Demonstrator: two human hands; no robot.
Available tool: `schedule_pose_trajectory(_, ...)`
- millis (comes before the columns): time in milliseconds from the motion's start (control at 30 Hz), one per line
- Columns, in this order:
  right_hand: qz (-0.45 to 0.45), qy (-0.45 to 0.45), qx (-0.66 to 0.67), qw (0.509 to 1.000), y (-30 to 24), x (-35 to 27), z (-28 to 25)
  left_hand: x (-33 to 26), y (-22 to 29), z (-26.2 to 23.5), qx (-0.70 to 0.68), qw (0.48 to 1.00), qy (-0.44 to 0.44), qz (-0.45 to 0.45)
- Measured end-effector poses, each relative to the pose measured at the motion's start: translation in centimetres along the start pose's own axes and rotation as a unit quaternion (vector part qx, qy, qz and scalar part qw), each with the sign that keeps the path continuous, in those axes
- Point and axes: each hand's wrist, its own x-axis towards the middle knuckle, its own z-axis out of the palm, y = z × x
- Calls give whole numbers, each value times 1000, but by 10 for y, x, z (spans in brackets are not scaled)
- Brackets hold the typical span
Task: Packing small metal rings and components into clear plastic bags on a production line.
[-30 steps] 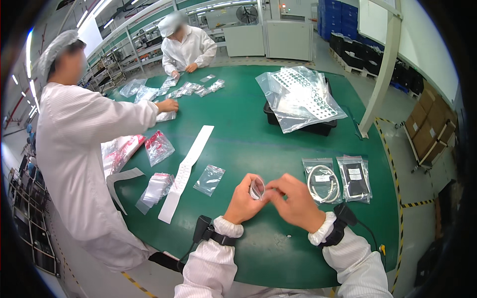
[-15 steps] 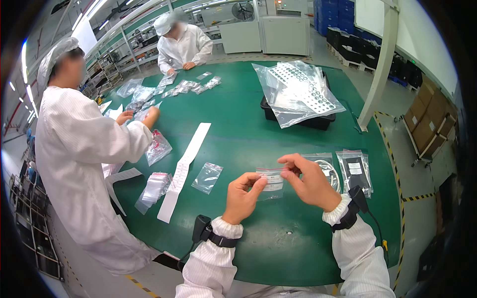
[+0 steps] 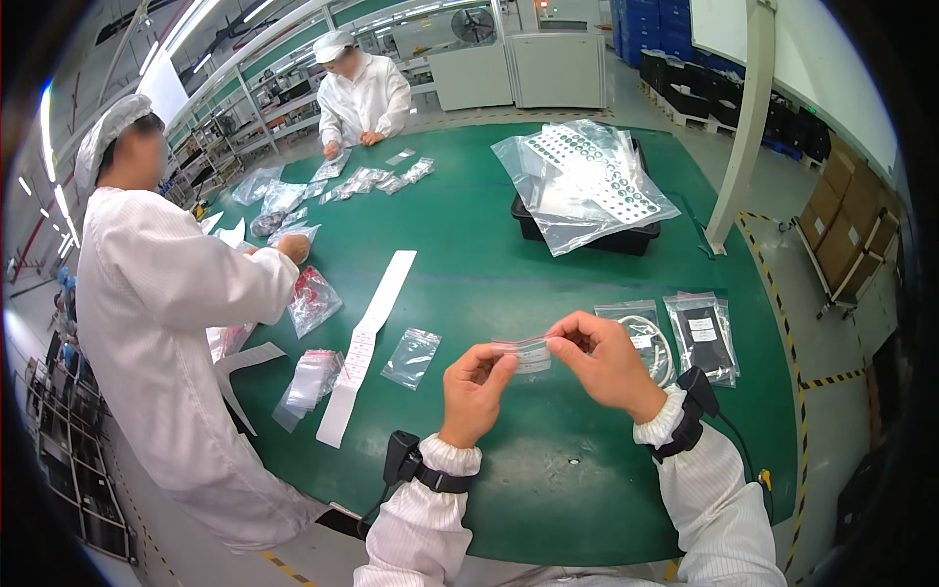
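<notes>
Between my two hands is a small clear zip bag [image 3: 529, 358] with a red seal line and a white printed label. My left hand [image 3: 475, 389] pinches its left edge between thumb and fingers. Closed on the upper right corner is my right hand [image 3: 608, 364]. Beyond my right hand lies a clear bag with a coiled white cable [image 3: 653, 344], partly hidden by that hand. Next to it rest bagged dark flat items [image 3: 702, 331] with a white label. Left of my left hand lies another clear zip bag [image 3: 411, 358], flat on the green table [image 3: 528, 470].
A long strip of white labels [image 3: 366, 344] and a stack of zip bags [image 3: 311, 382] lie to the left. A black bin [image 3: 626, 239] holds large clear bags at the far side. Two co-workers in white, one at left [image 3: 166, 284], one at back [image 3: 364, 98], handle bags.
My right hand now grips the bag's top corner, and the bag's top edge is pulled straighter and tilted. The co-worker at left has lowered a hand toward the bags.
</notes>
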Motion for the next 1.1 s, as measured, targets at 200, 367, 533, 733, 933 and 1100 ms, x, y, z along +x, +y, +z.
schedule_pose_trajectory(200, -131, -4, -89, 987, -6, -6, 3, -3, 8, 6, 15, 1000, -3, -3)
schedule_pose_trajectory(367, -183, -8, -100, 978, -10, -6, 5, -3, 8, 1, 32, 999, -15, -9)
schedule_pose_trajectory(533, -204, -5, -118, 972, -11, -5, 4, -3, 11, 0, 48, 999, -18, -8)
schedule_pose_trajectory(733, -173, -9, -100, 980, -15, -10, 6, -4, 5, -1, 66, 997, -36, 13)
schedule_pose_trajectory(933, -143, -8, -93, 985, -11, -9, 9, -4, 0, -4, 72, 997, -28, 13)
schedule_pose_trajectory(1100, -146, -3, -98, 985, -10, -8, 9, -2, 0, -2, 89, 995, -29, 13)
